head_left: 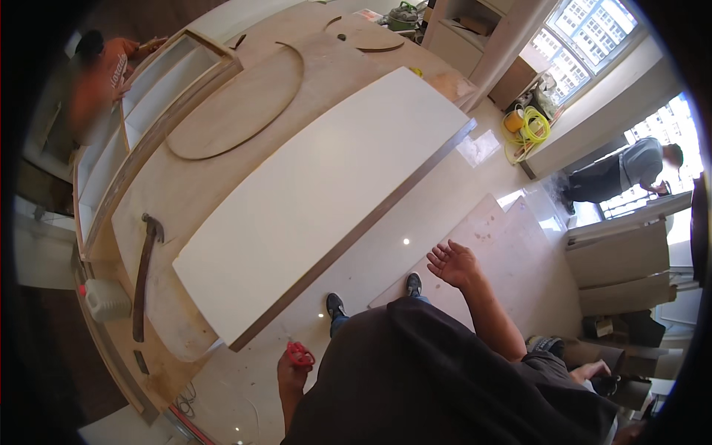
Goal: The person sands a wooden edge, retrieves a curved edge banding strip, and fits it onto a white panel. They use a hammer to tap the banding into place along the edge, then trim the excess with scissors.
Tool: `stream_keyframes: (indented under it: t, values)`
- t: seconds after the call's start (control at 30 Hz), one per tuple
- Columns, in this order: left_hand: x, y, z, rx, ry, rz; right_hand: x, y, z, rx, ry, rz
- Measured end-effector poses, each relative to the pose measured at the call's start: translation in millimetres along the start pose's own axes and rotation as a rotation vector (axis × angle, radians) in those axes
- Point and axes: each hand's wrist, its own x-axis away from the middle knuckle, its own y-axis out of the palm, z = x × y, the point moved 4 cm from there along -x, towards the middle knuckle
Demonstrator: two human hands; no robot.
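Observation:
My left hand (292,373) is closed around what look like red scissors (300,354), held low near the left end of a white panel. Their red loops show, but the rest is mostly hidden or too small to make out. My right hand (454,265) hangs in the air over the floor with palm up and fingers apart, holding nothing. In front of me the large white panel (319,200), with one curved long side and a brown near edge, lies on the worktable. Neither hand touches it.
A hammer (146,274), a white jug (108,300) and a curved strip (289,104) lie on the wooden worktable (156,215). One person (104,85) stands by a shelf frame (159,96); another (630,170) bends near the window. Boards (489,245) cover the right floor, near yellow hose (535,127).

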Motion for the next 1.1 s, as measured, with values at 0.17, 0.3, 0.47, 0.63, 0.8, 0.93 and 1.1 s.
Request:
stream_keyframes:
  t: [0.17,0.3,0.47,0.63,0.8,0.93,1.1]
  values:
    - [-8.2,132.2,-20.4,-0.106,0.020,-0.100,-23.9,-20.8,-75.9,0.114,-0.045,-0.193]
    - [-21.3,187.7,-48.8,-0.138,0.021,-0.097,-22.1,-35.7,-133.9,0.250,-0.139,-0.277]
    - [-44.7,221.0,-89.1,-0.147,0.025,-0.009,-6.0,-18.5,-190.1,0.506,-0.336,-0.239]
    - [-65.5,263.1,-92.7,-0.208,-0.016,0.057,18.6,66.9,-231.7,0.651,-0.581,-0.367]
    - [-119.4,285.3,-81.5,-0.144,-0.057,0.075,-5.8,141.8,-263.5,0.711,-0.722,-0.452]
    - [-182.4,283.2,-85.5,-0.005,-0.079,0.111,-25.9,174.6,-288.3,0.847,-0.761,-0.465]
    - [-214.9,317.2,-82.3,-0.091,-0.113,0.075,-23.7,192.1,-316.7,1.148,-0.655,-0.523]
